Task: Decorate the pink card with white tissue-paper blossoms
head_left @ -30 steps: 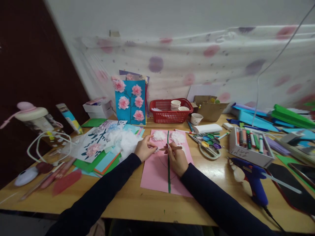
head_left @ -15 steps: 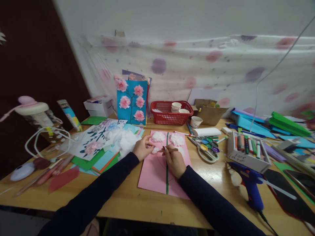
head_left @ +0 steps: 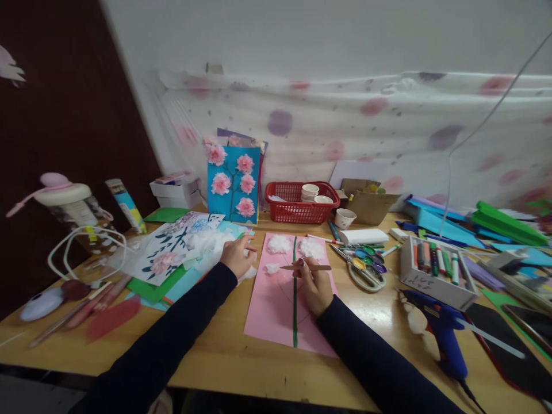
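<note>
A pink sheet (head_left: 269, 310) lies on the wooden table, crossed by a green vertical strip (head_left: 295, 322) and faint drawn curves. White cotton tufts (head_left: 279, 244) sit on its upper part, with a smaller tuft (head_left: 273, 268) at the left. My right hand (head_left: 316, 286) is closed on a thin brown stick (head_left: 321, 267), held level above the sheet, its tip near the small tuft. Left of the sheet, my left hand (head_left: 238, 257) is over the cotton pile (head_left: 204, 240), fingers bent; whether it grips any cotton is hard to make out.
Behind stand a blue card with pink flowers (head_left: 238, 188), a red basket (head_left: 301, 213) and a paper cup (head_left: 345, 218). Scissors (head_left: 366, 280), a box of markers (head_left: 435, 276) and a blue glue gun (head_left: 448, 339) lie right. A bottle (head_left: 73, 207) stands left.
My left hand has moved left, off the pink sheet to the cotton pile. The small tuft now lies uncovered on the sheet. My right hand still holds the stick, now more level.
</note>
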### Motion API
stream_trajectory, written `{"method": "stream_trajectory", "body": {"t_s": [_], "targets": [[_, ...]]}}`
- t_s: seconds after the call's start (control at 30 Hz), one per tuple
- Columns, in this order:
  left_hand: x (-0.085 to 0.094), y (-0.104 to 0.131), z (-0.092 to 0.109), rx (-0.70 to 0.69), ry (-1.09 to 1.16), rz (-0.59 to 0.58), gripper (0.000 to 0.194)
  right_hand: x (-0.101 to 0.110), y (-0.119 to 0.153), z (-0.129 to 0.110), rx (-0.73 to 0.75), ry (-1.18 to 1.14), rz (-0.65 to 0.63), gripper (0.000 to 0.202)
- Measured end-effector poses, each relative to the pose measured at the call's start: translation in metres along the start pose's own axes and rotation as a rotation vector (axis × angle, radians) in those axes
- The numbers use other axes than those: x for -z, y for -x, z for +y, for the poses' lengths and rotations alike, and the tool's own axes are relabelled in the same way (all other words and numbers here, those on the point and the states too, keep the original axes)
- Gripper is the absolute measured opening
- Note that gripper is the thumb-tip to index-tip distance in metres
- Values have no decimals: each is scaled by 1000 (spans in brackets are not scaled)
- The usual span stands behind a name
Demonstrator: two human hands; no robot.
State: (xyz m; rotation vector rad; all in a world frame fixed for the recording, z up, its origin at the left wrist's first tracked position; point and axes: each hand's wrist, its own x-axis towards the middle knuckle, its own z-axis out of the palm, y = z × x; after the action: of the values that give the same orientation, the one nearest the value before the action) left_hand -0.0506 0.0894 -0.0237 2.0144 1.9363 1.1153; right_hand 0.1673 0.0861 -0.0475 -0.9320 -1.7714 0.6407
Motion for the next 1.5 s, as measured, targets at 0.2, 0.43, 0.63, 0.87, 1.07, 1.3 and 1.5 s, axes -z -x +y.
{"method": "stream_trajectory", "body": {"t_s": [0.2, 0.43, 0.63, 0.87, 1.07, 1.3, 1.5], "targets": [[33, -19, -33, -78, -120, 10, 15, 3, -2, -5, -67, -110, 161, 37], [60, -30, -64, 103, -210, 211, 23, 4, -8, -6, -182, -235, 246, 40], [54, -24, -64, 47, -233, 58, 25, 4, -10, 1, -169, -248, 255, 41], [33, -22, -68, 19, -220, 54, 7, 4, -9, -2, -180, -311, 237, 41], [42, -27, -59, 117, -83, 144, 10, 4, -9, -1, -163, -313, 231, 40], [42, -27, -58, 160, 29, 118, 6, 2, -8, 1, -201, -369, 196, 39], [42, -21, -29, 155, 426, -119, 17, 3, -8, -7, -191, -358, 228, 40]]}}
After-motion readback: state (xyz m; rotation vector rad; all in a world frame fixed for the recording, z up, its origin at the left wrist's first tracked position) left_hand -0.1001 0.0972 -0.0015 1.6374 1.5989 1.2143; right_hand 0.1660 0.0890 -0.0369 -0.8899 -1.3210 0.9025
